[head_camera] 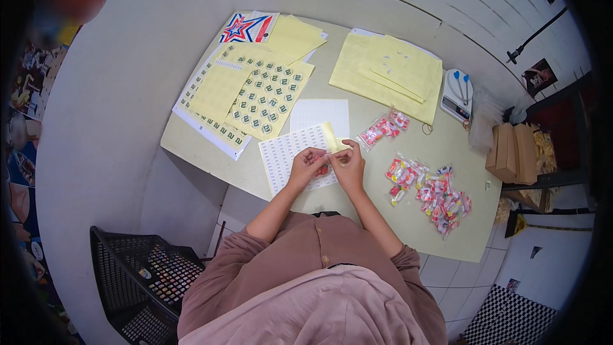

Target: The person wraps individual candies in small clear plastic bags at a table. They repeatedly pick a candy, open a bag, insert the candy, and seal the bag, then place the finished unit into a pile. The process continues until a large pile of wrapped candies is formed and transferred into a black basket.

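Both hands meet over a sheet of small white labels (282, 156) at the table's near edge. My left hand (305, 166) pinches the top of a small clear plastic bag with red contents (322, 168). The fingers of my right hand (348, 165) close on the same bag's upper edge from the other side; whether they hold a label too is too small to tell. Behind them lies another pale gridded sheet (320, 112). Several filled bags of colourful wrapped pieces (404, 172) lie to the right, with a larger heap (443, 201) beside them and more bags (383, 129) farther back.
Yellow sheets of round stickers (268, 96) lie at the left, below a star-printed packet (246, 27). Plain yellow sheets (388, 69) cover the back right, near a white digital scale (457, 96) and cardboard boxes (512, 153). A black plastic basket (139, 278) stands at lower left.
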Available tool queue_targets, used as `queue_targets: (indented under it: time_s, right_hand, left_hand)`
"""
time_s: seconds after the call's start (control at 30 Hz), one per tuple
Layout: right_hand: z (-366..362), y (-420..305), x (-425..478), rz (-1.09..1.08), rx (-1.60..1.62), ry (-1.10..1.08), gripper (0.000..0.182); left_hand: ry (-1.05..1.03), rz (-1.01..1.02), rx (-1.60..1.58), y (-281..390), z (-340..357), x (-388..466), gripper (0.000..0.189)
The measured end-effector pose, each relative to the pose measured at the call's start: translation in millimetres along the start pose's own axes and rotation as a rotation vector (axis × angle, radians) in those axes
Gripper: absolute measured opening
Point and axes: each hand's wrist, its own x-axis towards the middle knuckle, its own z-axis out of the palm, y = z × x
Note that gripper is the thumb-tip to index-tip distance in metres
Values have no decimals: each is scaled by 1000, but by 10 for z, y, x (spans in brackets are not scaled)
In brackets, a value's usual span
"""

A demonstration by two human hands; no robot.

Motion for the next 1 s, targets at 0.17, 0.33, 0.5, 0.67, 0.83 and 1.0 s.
queue_targets:
  time_s: [0.17,0.33,0.5,0.67,0.83,1.0]
  right_hand:
    - [-183,-234,7,-26,-94,-21,45]
    - [-363,-200,22,37,-160,51,42]
    - [-452,22,69,149,113,60,27]
    - [-434,-67,-83,68,174,-108,14]
    - [-592,-70,-107,189,104,-22,11]
    - [-1182,115,36,168,-483,173,16]
  left_hand:
    - [43,-80,38,100,83,-37,15]
    - [29,-139,-5,194,151,-52,16]
    - [-40,-114,-7,202,218,-52,22]
    - [-126,-117,119,224,268,-50,22]
    - [-132,102,200,83,273,-6,26]
    - [20,-93,135,121,45,56,34]
